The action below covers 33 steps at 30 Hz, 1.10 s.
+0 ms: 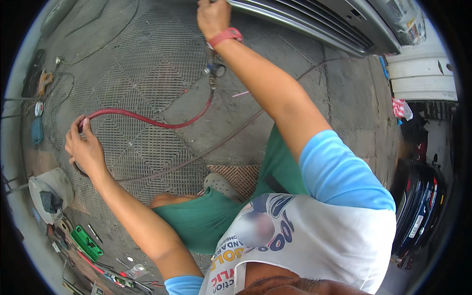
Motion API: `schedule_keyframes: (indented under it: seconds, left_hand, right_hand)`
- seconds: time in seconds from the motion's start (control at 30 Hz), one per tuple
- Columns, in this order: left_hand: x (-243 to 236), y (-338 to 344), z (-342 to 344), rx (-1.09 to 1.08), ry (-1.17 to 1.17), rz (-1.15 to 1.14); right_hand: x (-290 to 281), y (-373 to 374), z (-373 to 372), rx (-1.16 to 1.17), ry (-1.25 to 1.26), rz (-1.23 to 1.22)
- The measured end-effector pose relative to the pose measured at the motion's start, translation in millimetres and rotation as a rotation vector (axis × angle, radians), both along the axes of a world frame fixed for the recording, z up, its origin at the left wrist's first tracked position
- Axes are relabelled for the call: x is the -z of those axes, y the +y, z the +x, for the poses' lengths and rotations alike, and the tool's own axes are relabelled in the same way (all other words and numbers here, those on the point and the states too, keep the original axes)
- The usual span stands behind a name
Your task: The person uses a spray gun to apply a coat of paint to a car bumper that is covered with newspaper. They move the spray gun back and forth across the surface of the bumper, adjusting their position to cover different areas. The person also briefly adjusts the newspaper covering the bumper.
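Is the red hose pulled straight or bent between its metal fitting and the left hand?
Bent: the hose runs in an S-like curve from the left hand to the fitting.

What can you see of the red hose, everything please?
The red hose looks smooth and rubbery. The left hand grips it between thumb and fingers; from there it runs rightward in a loose S-curve, then bends up into a metal fitting. Its course beyond the hand is unclear.

- Vehicle workshop indicated.
- Silver slatted grille (pixel 322 22) seen.
- Red hose (pixel 169 126) joined to valve fitting (pixel 213 70).
- Hand tools (pixel 95 233) strewn lower left.
- Black car (pixel 418 209) parked right.
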State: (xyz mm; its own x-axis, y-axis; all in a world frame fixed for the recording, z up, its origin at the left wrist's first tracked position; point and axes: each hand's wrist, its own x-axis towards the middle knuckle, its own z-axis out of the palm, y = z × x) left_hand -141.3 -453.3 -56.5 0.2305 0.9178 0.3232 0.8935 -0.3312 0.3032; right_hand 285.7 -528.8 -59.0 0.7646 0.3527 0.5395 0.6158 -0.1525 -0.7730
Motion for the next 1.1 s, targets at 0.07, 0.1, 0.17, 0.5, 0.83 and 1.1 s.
schedule_keyframes:
  seconds: [0.07, 0.1, 0.17, 0.5, 0.83, 1.1]
  left_hand:
    - [-9, -8, -11, -0.079, 0.004, 0.063]
    - [-12, -10, -15, -0.100, 0.004, 0.084]
    - [-14, -11, -19, -0.108, -0.010, 0.110]
    - [-22, -40, 74, 0.237, 0.145, 0.057]
    - [-27, -182, 265, 0.941, 0.187, -0.080]
    - [-16, -298, 365, 1.218, 0.167, -0.132]
  right_hand:
    - [3, 49, -22, -0.032, -0.101, 0.241]
    - [2, 65, -28, -0.074, -0.012, 0.114]
    - [10, 98, -31, -0.134, 0.027, 0.068]
    - [17, -53, 15, -0.119, 0.213, -0.067]
    - [-8, -362, 150, 0.245, 0.241, -0.164]
    - [-18, -530, 255, 0.404, 0.199, -0.231]
